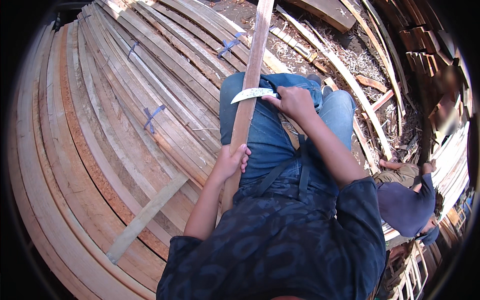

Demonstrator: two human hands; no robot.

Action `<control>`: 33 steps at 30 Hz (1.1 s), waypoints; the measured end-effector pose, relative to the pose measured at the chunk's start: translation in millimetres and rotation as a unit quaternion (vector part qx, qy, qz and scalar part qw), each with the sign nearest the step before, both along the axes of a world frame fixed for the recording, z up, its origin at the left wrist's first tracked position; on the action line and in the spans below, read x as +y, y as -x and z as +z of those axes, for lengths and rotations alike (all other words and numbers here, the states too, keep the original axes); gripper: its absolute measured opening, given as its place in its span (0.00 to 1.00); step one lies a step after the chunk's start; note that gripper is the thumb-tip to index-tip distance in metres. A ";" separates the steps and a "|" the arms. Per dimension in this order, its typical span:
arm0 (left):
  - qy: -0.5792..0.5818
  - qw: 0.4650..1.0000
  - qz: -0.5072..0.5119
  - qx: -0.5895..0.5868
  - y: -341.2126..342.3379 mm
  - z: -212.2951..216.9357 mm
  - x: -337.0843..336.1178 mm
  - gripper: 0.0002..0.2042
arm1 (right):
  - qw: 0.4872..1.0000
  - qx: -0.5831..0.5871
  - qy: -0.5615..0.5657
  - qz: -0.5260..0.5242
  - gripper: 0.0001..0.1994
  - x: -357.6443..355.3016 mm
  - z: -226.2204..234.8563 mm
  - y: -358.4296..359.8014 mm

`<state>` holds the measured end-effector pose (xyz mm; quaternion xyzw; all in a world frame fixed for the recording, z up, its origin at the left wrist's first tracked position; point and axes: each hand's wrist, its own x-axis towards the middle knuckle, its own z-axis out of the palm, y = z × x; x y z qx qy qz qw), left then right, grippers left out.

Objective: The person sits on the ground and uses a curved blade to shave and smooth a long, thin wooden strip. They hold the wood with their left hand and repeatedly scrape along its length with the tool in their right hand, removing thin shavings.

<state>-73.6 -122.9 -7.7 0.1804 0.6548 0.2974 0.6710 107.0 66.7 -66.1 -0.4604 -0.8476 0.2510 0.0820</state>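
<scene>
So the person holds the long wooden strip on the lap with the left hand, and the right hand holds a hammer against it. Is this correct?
Not quite. The head view shows the right hand holding a curved knife, not a hammer, with its blade laid across the long wooden strip. The rest is right: the left hand grips the strip, which rests on the lap.

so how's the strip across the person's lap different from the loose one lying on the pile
The lap strip is reddish-brown; the loose strip is pale grey-tan. The lap strip runs nearly straight away from the person over the jeans, gripped by the left hand and met by the curved blade in the right hand; the loose strip lies slantwise across the stacked planks, untouched. Both are long, narrow, flat pieces of wood.
</scene>
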 end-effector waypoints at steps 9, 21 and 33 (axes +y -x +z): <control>0.009 0.999 -0.026 0.027 0.0 5.3 11.8 0.16 | 0.975 -0.042 0.048 -0.212 0.38 69.9 -30.9 8.0; 0.002 0.998 -0.026 -0.048 13.4 -6.1 7.0 0.17 | 0.951 0.045 0.101 -0.287 0.30 26.9 -66.9 -135.3; -0.013 0.990 -0.059 0.129 7.7 10.4 0.3 0.19 | 0.867 0.316 0.164 -0.350 0.25 9.5 -64.1 -79.5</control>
